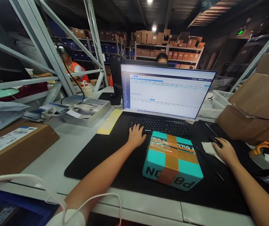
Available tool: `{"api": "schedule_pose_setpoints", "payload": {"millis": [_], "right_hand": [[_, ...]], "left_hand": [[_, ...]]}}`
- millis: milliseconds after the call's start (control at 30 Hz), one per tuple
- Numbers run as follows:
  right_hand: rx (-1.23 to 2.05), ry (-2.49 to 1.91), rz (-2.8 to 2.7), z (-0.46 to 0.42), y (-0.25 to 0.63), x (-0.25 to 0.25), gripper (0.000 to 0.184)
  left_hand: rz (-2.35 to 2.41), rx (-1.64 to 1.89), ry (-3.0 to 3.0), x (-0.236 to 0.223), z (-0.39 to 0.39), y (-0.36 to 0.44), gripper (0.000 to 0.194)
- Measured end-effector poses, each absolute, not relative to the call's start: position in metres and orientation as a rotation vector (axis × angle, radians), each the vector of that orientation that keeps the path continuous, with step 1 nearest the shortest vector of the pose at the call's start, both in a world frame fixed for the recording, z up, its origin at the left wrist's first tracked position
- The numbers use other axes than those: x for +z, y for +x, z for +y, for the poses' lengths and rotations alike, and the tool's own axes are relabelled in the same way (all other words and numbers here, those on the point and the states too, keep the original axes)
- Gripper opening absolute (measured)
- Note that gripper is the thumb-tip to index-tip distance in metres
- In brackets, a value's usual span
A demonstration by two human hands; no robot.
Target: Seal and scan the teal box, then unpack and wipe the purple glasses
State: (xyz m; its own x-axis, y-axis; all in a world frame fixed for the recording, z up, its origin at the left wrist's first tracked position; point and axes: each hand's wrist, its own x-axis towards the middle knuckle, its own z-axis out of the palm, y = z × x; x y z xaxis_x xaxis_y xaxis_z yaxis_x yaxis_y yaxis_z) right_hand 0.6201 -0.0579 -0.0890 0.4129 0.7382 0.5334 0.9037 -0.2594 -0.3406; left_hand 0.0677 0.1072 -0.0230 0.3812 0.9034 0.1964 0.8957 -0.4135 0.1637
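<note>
My left hand (136,136) rests at the left end of a black keyboard (165,126), fingers stretched out over the keys. On the right, my right hand (226,151) is curled over a dark computer mouse (216,142), partly hidden under the fingers. A crumpled white cloth or paper (208,148) lies beside and partly beneath that hand. Between my forearms sits a turquoise box (153,160) with black lettering, closed with crossed strips of brown tape. Behind the keyboard a lit monitor (165,94) shows a page with tables and blue buttons.
A black desk mat (125,175) covers the desk's middle. Yellow paper slips (109,122) and a grey tray (87,117) stand left, near a labelled carton (19,147). Large cartons (254,100) stack at right. A thin dark rod (216,172) lies beside the turquoise box. People (76,67) sit beyond.
</note>
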Motion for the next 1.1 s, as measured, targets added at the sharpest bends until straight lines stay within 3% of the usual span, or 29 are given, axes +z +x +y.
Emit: {"api": "schedule_pose_setpoints", "payload": {"millis": [1100], "right_hand": [[-0.368,-2.135,-1.262,-0.063,0.607,-0.078,0.057]], "left_hand": [[1.673,0.410,2.576,-0.024,0.109,0.068,0.062]]}}
